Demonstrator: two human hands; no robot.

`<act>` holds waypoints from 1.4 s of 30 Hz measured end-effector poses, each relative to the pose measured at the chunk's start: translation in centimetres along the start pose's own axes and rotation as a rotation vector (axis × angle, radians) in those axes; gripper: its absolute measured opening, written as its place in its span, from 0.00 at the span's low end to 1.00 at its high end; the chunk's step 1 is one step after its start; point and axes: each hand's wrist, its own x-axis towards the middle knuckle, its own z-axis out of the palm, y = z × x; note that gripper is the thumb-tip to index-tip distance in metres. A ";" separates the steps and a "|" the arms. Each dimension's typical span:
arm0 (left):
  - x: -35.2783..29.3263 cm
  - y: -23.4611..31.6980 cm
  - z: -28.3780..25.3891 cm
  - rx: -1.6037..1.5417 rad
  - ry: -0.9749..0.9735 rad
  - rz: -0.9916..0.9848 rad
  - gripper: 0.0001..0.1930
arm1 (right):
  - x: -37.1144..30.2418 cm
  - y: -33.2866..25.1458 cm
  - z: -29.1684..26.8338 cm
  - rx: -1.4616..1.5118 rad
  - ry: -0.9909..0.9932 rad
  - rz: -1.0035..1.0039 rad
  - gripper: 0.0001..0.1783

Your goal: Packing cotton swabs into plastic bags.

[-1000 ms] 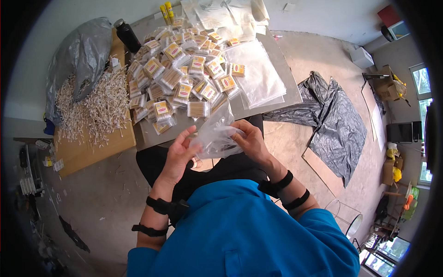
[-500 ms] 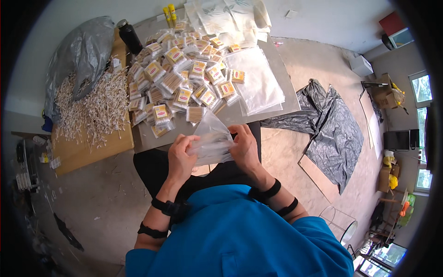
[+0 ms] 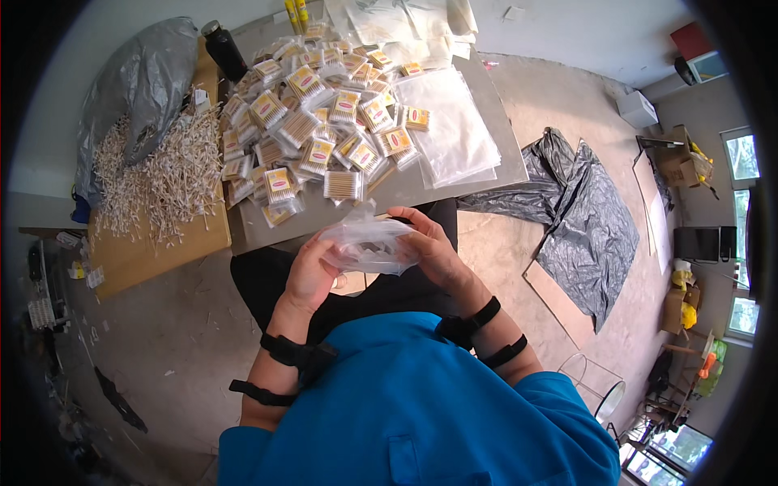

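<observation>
A clear plastic bag [image 3: 370, 247] is stretched between my two hands over my lap, at the table's front edge. My left hand [image 3: 312, 271] grips its left side, fingers partly hidden by the film. On the right side, my right hand [image 3: 431, 248] holds the bag between thumb and fingers, with the index finger raised. The bag's mouth looks spread apart, and I see nothing packed in it. Just beyond the bag lies a heap of small packets of cotton swabs [image 3: 344, 185], many with yellow labels. A stack of flat clear bags [image 3: 458, 134] lies right of the heap.
Loose cotton swabs [image 3: 174, 186] cover a wooden board [image 3: 121, 263] at left, beside a grey plastic sack [image 3: 146, 81]. A black bottle [image 3: 224, 50] and yellow glue sticks [image 3: 297, 14] stand at the back. Black plastic sheeting [image 3: 592, 227] lies on the floor at right.
Both hands have moved slightly up toward the table. The bag's top, which stood up in a peak, has come down and its opening is spread wider.
</observation>
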 end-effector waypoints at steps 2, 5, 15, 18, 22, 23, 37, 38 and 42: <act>0.0 0.4 0.6 -0.095 0.012 -0.039 0.10 | -0.2 -0.6 0.6 -0.074 0.018 0.078 0.23; 0.1 0.1 0.4 0.020 0.018 -0.049 0.09 | 0.4 0.7 0.9 -0.646 0.119 -0.109 0.20; 4.2 -2.4 -1.4 1.118 0.335 0.324 0.10 | 2.1 0.1 2.7 -1.314 0.534 -0.765 0.19; 4.9 -2.1 -0.7 1.120 0.338 0.216 0.10 | 1.9 0.4 2.5 -1.307 0.180 -0.852 0.19; 6.0 -2.2 -0.6 0.892 0.286 0.086 0.14 | 4.1 5.0 -1.4 -1.534 -0.060 -0.324 0.27; 6.2 -2.3 -0.9 0.889 0.285 0.090 0.14 | 4.6 5.0 -2.2 -1.571 -0.021 -0.200 0.31; 8.1 -4.4 1.2 1.555 0.239 0.669 0.17 | 10.4 2.2 -5.5 -1.488 0.027 -0.337 0.29; 8.3 -4.3 0.9 1.634 0.197 0.560 0.17 | 10.4 1.7 -5.6 -1.366 0.033 -0.247 0.23; 9.8 -4.2 0.0 1.537 0.262 0.682 0.16 | 9.2 -0.4 -4.8 -1.034 -0.004 -0.361 0.08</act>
